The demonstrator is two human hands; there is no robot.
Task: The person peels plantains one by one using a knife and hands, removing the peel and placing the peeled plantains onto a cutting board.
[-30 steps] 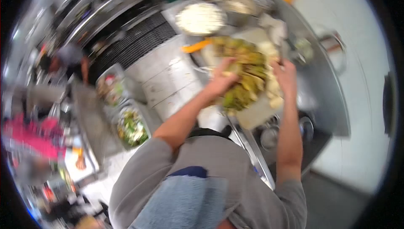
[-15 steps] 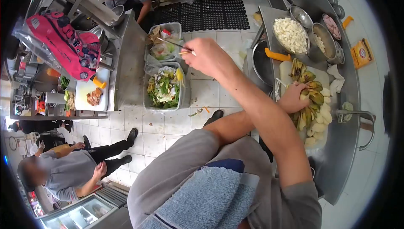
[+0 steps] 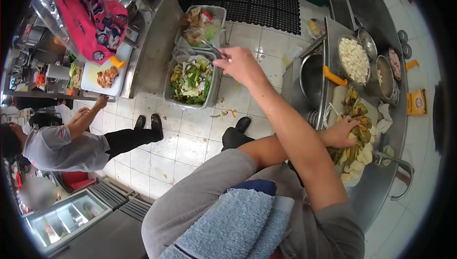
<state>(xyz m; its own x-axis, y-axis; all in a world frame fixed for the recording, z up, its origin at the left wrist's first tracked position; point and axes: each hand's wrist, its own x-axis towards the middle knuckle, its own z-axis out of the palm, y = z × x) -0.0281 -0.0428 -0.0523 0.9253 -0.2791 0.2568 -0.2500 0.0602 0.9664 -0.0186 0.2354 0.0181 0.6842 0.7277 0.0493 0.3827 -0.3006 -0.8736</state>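
Note:
My right hand (image 3: 240,64) reaches far to the left, closed round a small knife (image 3: 213,46) whose thin blade points up and left. Below it stands a grey bin (image 3: 213,98) filled with vegetable scraps (image 3: 193,83). Crossing under that arm, my left hand (image 3: 340,133) rests at the counter on the right, its fingers curled over green-brown peels (image 3: 362,123). Pale peeled pieces (image 3: 364,153) lie right beside the peels, on a light board (image 3: 339,98). The fingers' undersides are hidden.
Behind the peels stand a bowl of white cubes (image 3: 353,59), metal pots (image 3: 383,76) and a tap (image 3: 404,164). A second scrap bin (image 3: 221,14) sits farther back. At left, a co-worker (image 3: 66,147) stands by a cutting board with meat (image 3: 107,77). A pink bag (image 3: 83,19) hangs nearby.
The whole view has shifted. My right hand still holds the knife near the bins, and less of the blade shows. My left hand stays on the peels. The co-worker at left has turned toward the board.

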